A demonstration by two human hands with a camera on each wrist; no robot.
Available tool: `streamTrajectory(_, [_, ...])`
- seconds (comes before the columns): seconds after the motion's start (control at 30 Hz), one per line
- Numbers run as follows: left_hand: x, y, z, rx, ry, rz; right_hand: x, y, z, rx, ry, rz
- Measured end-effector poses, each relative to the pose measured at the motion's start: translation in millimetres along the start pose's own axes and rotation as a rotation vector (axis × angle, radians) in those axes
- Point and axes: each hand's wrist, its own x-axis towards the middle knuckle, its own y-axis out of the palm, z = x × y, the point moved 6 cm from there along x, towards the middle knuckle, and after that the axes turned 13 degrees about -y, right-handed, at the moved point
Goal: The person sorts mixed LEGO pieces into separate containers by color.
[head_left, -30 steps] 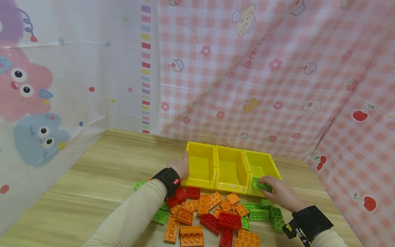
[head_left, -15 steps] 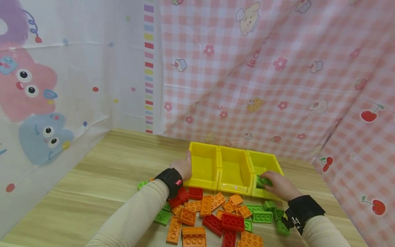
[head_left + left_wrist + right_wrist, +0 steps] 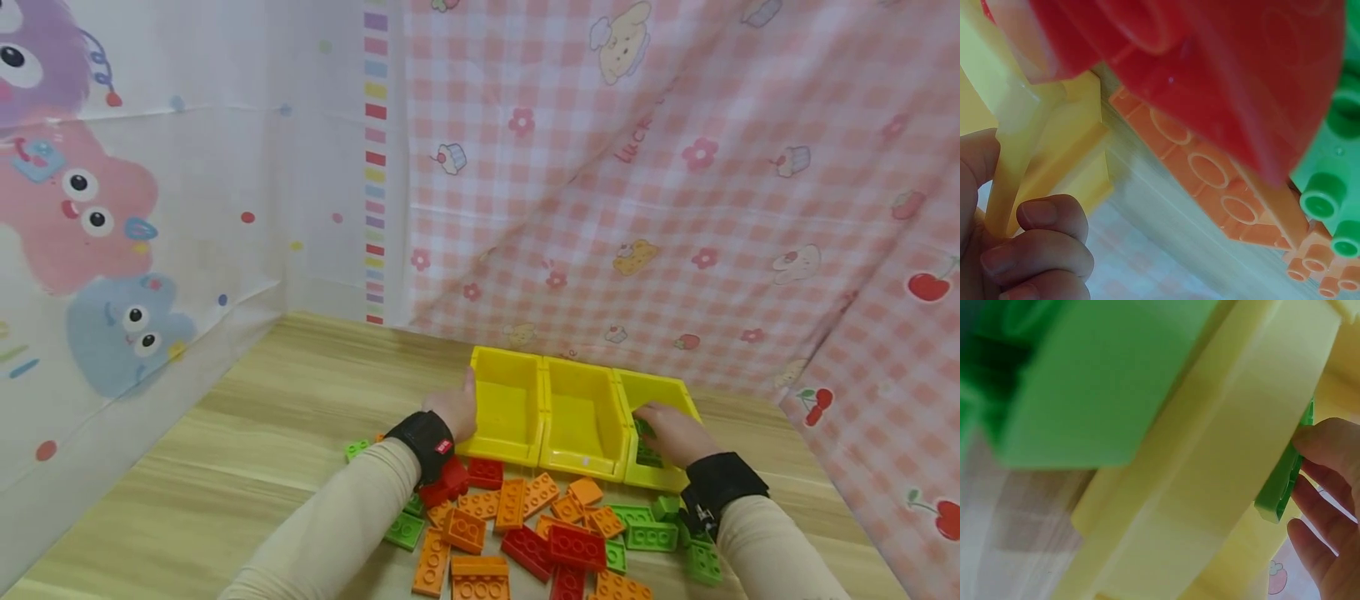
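Note:
Three yellow bins stand joined in a row on the table. My left hand (image 3: pixel 453 408) grips the outer wall of the left bin (image 3: pixel 506 408), with thumb and curled fingers (image 3: pixel 1054 215) on either side of its edge in the left wrist view. At the other end, my right hand (image 3: pixel 675 433) reaches inside the right bin (image 3: pixel 660 385). It pinches a green toy building brick (image 3: pixel 1282 481) between thumb and fingers, low behind the bin's front wall. The brick is partly covered by the hand in the head view. The middle bin (image 3: pixel 583 417) holds nothing visible.
In front of the bins lies a loose pile of bricks: orange ones (image 3: pixel 431 562), red ones (image 3: pixel 577 546) and green ones (image 3: pixel 651 536). Some green and red bricks sit under the left forearm (image 3: pixel 341 508). Patterned cloth (image 3: pixel 555 208) hangs behind the wooden table (image 3: pixel 247 417).
My right hand has carried the green brick from the right bin's front edge down into the bin. The left hand keeps its hold. The head view has turned slightly left.

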Motion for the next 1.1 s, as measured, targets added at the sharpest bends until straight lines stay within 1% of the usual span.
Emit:
streamTrajectory(0.1, [-1.1, -1.1, 0.3, -0.011, -0.006, 0.002, 4.4, 1.0, -3.5, -0.002, 0.017, 0.000])
streamTrajectory(0.2, [-1.9, -1.0, -0.5, -0.004, -0.006, 0.001, 7.2, 3.8, -5.0, -0.008, 0.014, -0.001])
streamTrajectory(0.37, [-3.1, -1.7, -1.0, 0.013, -0.004, -0.005, 11.2, 15.0, -10.4, -0.015, 0.031, 0.013])
streamTrajectory(0.57, [-2.6, -2.5, 0.6, -0.001, -0.005, -0.008, 14.0, 29.1, -20.1, 0.003, 0.062, 0.028])
streamTrajectory(0.83, [-1.1, -1.4, 1.1, -0.007, 0.001, -0.009, 13.4, 26.3, -13.8, 0.037, 0.058, -0.003])
streamTrajectory(1.1, [0.8, 1.5, 1.5, -0.021, -0.008, 0.000, 11.2, 27.4, -9.9, 0.101, 0.075, -0.004])
